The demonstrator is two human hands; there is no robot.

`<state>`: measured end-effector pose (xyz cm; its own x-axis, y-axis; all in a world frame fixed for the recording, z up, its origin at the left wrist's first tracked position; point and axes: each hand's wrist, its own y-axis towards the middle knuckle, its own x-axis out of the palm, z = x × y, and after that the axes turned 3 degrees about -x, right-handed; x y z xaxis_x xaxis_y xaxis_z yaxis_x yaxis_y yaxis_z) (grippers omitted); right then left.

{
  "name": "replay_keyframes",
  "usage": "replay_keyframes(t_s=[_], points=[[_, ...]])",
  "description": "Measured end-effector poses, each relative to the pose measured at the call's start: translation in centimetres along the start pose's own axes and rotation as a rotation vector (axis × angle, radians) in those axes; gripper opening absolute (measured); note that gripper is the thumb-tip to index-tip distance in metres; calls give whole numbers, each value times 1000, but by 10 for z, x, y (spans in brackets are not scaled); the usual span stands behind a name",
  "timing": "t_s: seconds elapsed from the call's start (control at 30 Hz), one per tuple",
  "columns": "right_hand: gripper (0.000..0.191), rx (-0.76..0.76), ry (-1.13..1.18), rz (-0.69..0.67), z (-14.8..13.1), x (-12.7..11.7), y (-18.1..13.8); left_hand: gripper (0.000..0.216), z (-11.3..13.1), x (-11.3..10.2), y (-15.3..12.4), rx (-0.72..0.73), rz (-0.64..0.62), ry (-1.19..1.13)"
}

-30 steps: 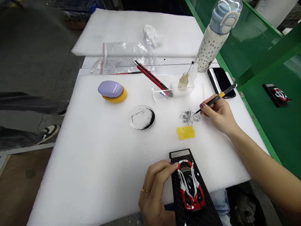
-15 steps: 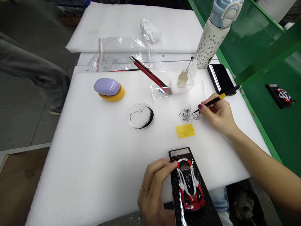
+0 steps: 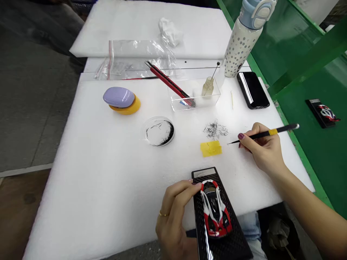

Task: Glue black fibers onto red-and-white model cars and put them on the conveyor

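Note:
My left hand (image 3: pixel 176 213) grips the left edge of a black display base (image 3: pixel 199 206), which bears a red, white and black model car (image 3: pixel 216 209). The fingertips touch the car's upper left side. In my right hand (image 3: pixel 264 146) is a thin black tool with a yellow band (image 3: pixel 261 134), perhaps a fine brush; its pointed tip is close to the white foam. Left of that tip lie a loose pile of fine black slivers (image 3: pixel 215 130) and a piece of yellow tape (image 3: pixel 210 148). A clear round dish (image 3: pixel 154 133) holds more black slivers along its right rim.
A clear box (image 3: pixel 195 103) holds a red-black tweezer-like tool (image 3: pixel 170 85) and a small glass bottle (image 3: pixel 208 86). A phone (image 3: pixel 253 90) and a dotted water bottle (image 3: pixel 242 43) stand right. A purple-yellow case (image 3: pixel 121 100), plastic bag (image 3: pixel 135 54) and crumpled tissue (image 3: pixel 170 32) lie beyond. Another person's leg (image 3: pixel 48 25) is at left.
My right hand has moved right and toward me, taking the tool's tip out of the sliver pile. My left hand still grips the base. The person at left has moved farther back.

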<state>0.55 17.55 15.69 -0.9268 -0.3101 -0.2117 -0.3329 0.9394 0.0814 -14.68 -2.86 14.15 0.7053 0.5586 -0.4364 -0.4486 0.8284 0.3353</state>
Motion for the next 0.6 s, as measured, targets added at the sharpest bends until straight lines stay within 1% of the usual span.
replay_keyframes(t_s=[0.1,0.2,0.3,0.4,0.47,0.6], points=[[29,4,107,-121,-2,3,-4,26,2,4,-1,-30,62,-29],[33,-18,79,-211,-6,9,-7,27,2,6,-2,-49,85,-48],[32,-30,43,-249,-7,13,-8,30,1,7,-4,-40,74,-55],[30,-44,27,-250,-5,10,-8,30,1,7,-4,-46,88,-67],[30,-50,16,-226,-4,5,-10,30,1,6,-3,-33,84,-71],[30,-11,-85,-70,-5,-7,-20,28,1,5,-1,-31,62,-76]])
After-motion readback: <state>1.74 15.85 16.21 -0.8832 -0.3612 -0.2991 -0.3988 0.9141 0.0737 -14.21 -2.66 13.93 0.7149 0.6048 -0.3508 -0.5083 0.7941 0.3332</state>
